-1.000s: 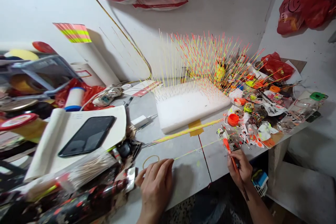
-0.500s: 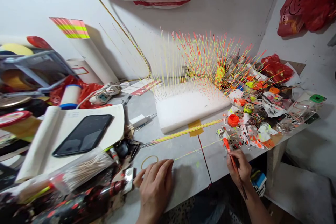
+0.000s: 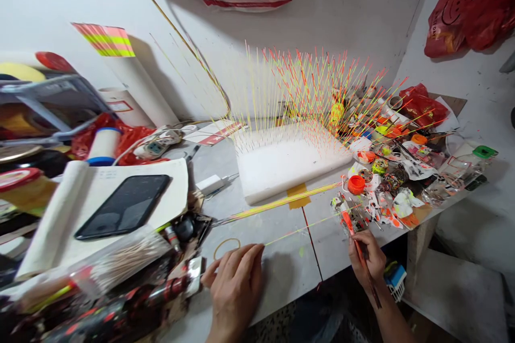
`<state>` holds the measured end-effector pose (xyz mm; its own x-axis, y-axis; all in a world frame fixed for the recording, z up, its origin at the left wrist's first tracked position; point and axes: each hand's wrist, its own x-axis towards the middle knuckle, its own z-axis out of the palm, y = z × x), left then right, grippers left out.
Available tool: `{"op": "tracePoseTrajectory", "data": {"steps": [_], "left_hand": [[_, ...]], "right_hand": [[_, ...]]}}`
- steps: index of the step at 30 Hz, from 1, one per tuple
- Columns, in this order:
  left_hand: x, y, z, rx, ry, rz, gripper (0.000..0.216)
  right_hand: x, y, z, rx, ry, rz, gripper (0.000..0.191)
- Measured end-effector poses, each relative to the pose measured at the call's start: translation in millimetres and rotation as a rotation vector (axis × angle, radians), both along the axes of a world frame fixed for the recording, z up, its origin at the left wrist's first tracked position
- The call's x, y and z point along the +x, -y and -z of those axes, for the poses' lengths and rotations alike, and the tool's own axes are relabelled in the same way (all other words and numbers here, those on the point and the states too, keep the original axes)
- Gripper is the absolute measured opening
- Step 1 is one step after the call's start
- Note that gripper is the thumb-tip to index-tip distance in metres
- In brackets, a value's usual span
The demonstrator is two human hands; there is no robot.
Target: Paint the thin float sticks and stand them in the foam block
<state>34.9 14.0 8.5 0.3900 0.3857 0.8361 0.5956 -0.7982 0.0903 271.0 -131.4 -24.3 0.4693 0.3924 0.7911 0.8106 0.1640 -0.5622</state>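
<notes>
- Brush (image 3: 361,257): pinched in grip of right hand (image 3: 372,257), orange head at thin rod (image 3: 301,229), contact unclear.
- Thin rod: pinched in grip of left hand (image 3: 237,281), near front edge of counter (image 3: 332,249).

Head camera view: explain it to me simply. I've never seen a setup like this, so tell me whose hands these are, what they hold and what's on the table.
There is no machine here: a person works with two bare hands, seen from a camera worn on the head, looking forward and down. The left hand pinches one end of a thin stick. The right hand holds a brush with a bright orange tip near the stick's far end; whether they touch is hard to tell. On the table, a white block carries many upright coloured sticks. A phone lies on a notebook at the left.
</notes>
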Motion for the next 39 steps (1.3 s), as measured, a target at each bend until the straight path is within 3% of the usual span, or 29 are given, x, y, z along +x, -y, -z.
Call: {"op": "tracePoseTrajectory", "data": {"steps": [8,25,39], "left_hand": [[0,2,0.4,-0.016,0.013,-0.011,0.011],[1,6,-0.8,-0.017,-0.016,-0.022,0.011],[3,7,-0.3,-0.040,0.019,-0.008,0.011]], "right_hand": [[-12,2,-2.8,0.009,0.074,-0.116,0.017],[-15,-11,-3.5,-0.005,0.131,-0.082,0.013],[-13,-5,-5.1,-0.034,0.084,-0.061,0.010]]}}
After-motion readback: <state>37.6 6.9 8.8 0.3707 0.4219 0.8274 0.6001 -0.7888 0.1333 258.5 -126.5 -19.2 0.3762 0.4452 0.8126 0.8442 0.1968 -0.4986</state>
